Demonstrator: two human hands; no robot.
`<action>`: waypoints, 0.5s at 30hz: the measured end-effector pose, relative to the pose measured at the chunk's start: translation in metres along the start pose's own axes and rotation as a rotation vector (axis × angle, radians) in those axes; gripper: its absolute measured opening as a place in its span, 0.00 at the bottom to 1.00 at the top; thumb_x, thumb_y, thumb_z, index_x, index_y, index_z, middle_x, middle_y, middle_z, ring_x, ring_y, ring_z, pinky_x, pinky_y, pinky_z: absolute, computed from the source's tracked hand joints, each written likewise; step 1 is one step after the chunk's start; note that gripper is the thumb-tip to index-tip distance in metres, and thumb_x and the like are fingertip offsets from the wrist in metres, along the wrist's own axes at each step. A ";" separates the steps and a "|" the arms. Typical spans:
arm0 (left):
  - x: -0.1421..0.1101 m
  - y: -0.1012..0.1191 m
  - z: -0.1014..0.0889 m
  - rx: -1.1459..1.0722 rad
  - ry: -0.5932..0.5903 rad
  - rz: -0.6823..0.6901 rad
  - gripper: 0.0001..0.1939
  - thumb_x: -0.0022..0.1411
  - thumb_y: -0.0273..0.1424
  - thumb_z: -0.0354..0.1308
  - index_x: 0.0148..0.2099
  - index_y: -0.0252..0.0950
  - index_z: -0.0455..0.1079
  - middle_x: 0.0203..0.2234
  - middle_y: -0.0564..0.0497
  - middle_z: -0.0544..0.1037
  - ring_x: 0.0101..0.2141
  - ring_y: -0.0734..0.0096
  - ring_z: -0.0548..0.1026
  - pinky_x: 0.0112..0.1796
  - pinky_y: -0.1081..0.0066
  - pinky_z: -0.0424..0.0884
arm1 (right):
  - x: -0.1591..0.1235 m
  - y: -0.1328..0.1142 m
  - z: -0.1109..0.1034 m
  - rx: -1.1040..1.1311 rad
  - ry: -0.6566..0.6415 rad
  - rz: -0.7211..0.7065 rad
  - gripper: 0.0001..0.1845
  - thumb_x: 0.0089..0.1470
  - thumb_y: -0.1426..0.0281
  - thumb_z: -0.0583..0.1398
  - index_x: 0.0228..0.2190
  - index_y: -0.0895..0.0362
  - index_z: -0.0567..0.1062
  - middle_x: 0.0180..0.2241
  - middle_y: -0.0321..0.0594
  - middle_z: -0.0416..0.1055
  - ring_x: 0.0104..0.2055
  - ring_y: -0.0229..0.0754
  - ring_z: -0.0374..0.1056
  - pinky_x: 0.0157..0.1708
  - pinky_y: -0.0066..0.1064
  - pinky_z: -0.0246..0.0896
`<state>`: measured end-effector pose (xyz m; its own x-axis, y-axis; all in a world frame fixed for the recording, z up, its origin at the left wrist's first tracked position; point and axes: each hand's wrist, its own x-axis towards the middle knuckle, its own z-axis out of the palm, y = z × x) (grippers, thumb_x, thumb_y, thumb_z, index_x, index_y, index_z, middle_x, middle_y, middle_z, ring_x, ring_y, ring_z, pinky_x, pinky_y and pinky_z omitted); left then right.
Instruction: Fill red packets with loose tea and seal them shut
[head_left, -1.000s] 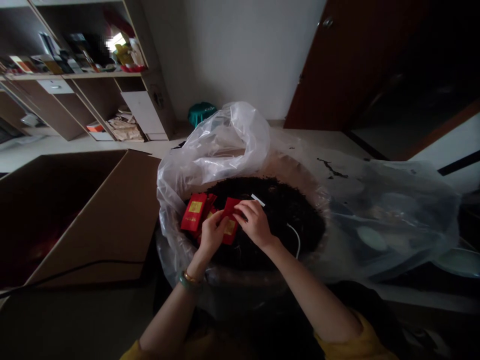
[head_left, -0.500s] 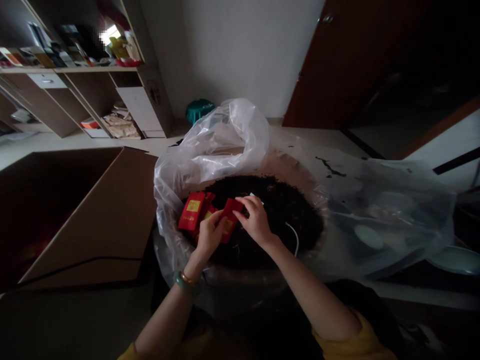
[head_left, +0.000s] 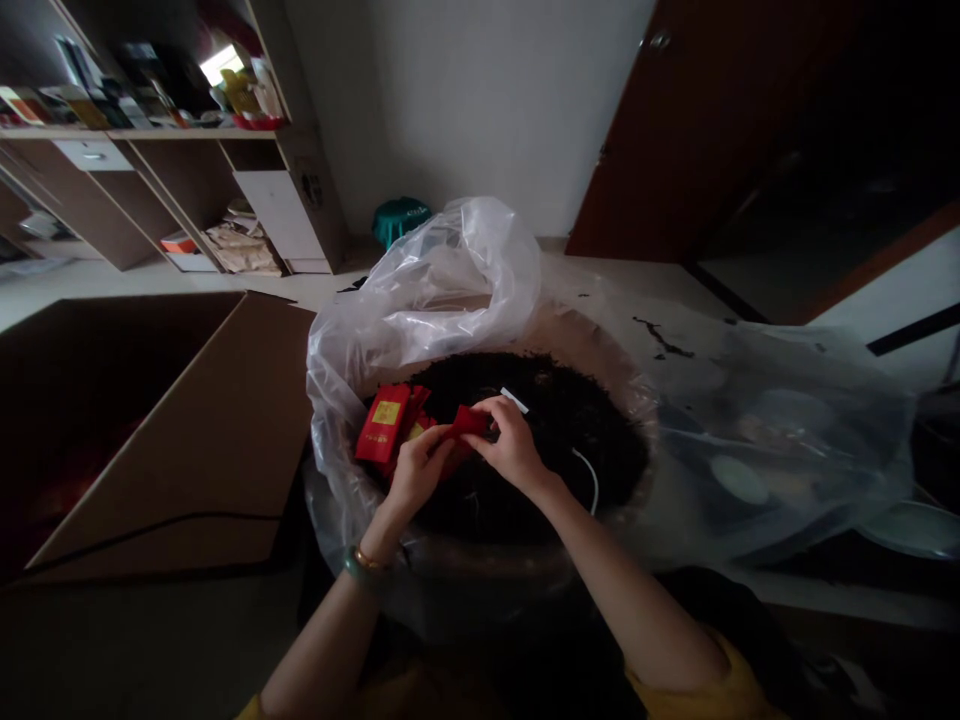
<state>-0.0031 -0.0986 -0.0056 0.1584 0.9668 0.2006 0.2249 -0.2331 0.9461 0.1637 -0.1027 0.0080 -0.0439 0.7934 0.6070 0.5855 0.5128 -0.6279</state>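
A round tub lined with a clear plastic bag (head_left: 442, 290) holds a heap of dark loose tea leaves (head_left: 570, 430). Over the heap my left hand (head_left: 418, 470) and my right hand (head_left: 510, 440) both pinch one small red packet (head_left: 469, 422), which lies nearly flat between them. A few more red packets with gold labels (head_left: 384, 425) lean against the bag's left wall. A white scoop handle (head_left: 514, 400) pokes out of the leaves behind my right hand. A green bangle sits on my left wrist.
An open cardboard box (head_left: 187, 440) stands at the left of the tub. More clear plastic (head_left: 787, 430) spreads to the right over pale dishes. Shelving (head_left: 172, 170) and a green stool (head_left: 401, 218) stand by the far wall, a dark door (head_left: 697, 130) at the right.
The red packet in my hands has turned from upright, face showing, to nearly flat. Both hands stayed over the leaves.
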 end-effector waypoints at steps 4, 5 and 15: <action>0.001 -0.001 0.000 -0.038 -0.016 -0.048 0.13 0.55 0.35 0.57 0.41 0.34 0.75 0.33 0.49 0.80 0.34 0.65 0.77 0.38 0.68 0.72 | 0.000 -0.004 -0.002 0.000 0.060 -0.028 0.11 0.50 0.72 0.64 0.36 0.53 0.69 0.34 0.40 0.69 0.37 0.44 0.67 0.38 0.38 0.68; 0.001 -0.001 0.000 -0.052 -0.016 -0.060 0.14 0.55 0.35 0.57 0.41 0.34 0.75 0.32 0.49 0.80 0.33 0.66 0.77 0.37 0.68 0.72 | 0.001 -0.005 -0.002 -0.015 0.078 -0.048 0.09 0.51 0.72 0.63 0.36 0.53 0.70 0.34 0.40 0.70 0.37 0.44 0.67 0.38 0.38 0.68; 0.000 0.004 0.003 0.009 0.038 -0.054 0.13 0.56 0.34 0.56 0.42 0.35 0.74 0.32 0.51 0.80 0.33 0.68 0.76 0.36 0.70 0.71 | -0.001 -0.009 -0.004 -0.169 0.119 -0.099 0.05 0.57 0.71 0.58 0.36 0.52 0.75 0.35 0.42 0.72 0.40 0.45 0.68 0.43 0.42 0.66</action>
<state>0.0009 -0.1000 -0.0027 0.1093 0.9812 0.1593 0.2410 -0.1816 0.9534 0.1616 -0.1094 0.0142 -0.0180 0.6927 0.7210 0.7110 0.5159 -0.4778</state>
